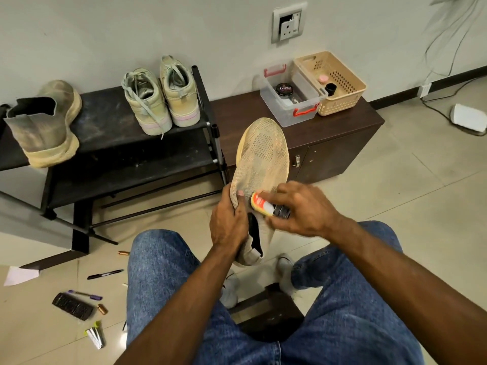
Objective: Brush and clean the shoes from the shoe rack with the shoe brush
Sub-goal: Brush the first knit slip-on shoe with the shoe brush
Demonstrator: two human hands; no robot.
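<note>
One word can be read: "Cherry", in pale script on the black lid of a round tin (284,90), seen upside down. The tin lies inside the clear box (274,105) with red handles, just left of the beige basket (345,100). Print on the pens and batteries is too small to make out

Black shoe rack (110,119), top shelf: one grey-beige slip-on shoe (43,122) at the left end, a pale lace-up pair (160,96) at the right end, heels toward me. Low brown cabinet (340,133) right of the rack: clear plastic box (295,98) and beige basket (332,83) touching side by side at its back edge. Tiled floor (408,180), left of my knee: black marker (105,274), purple pen (85,295), dark remote (72,306), batteries (102,309), paper scrap (19,275).
</note>
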